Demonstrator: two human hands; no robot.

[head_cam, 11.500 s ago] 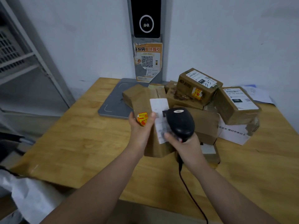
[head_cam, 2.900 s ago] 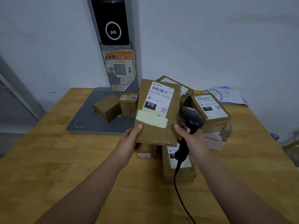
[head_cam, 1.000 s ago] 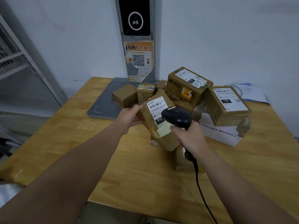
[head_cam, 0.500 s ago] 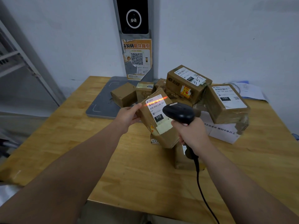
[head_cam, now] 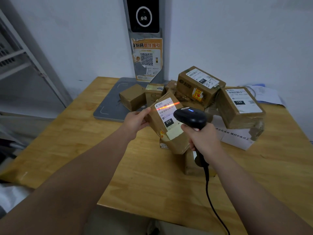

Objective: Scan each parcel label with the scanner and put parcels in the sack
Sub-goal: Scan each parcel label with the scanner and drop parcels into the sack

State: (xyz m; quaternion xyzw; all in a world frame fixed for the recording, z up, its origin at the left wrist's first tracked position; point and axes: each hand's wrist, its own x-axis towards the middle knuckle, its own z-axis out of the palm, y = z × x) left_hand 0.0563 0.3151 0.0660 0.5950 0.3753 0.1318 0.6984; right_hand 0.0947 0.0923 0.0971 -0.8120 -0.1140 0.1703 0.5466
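Observation:
My left hand grips the upper left edge of a brown cardboard parcel, tilted over the wooden table. Its white label reads 010 and faces me. My right hand grips the handle of a black corded scanner, whose head hides the label's right edge. An orange-red scan line crosses the barcode at the label's top, and a blue light glows on the scanner. A bit of white sack shows at the lower left, off the table.
Several more labelled parcels are piled at the back right, one on a white box. Two small boxes sit on a grey scale pad. A wall terminal with a QR poster hangs behind. Metal shelving stands left.
The scan line has come on and now lies across the barcode; a blue light shows on the scanner. Parcel and both hands have barely shifted in the last second.

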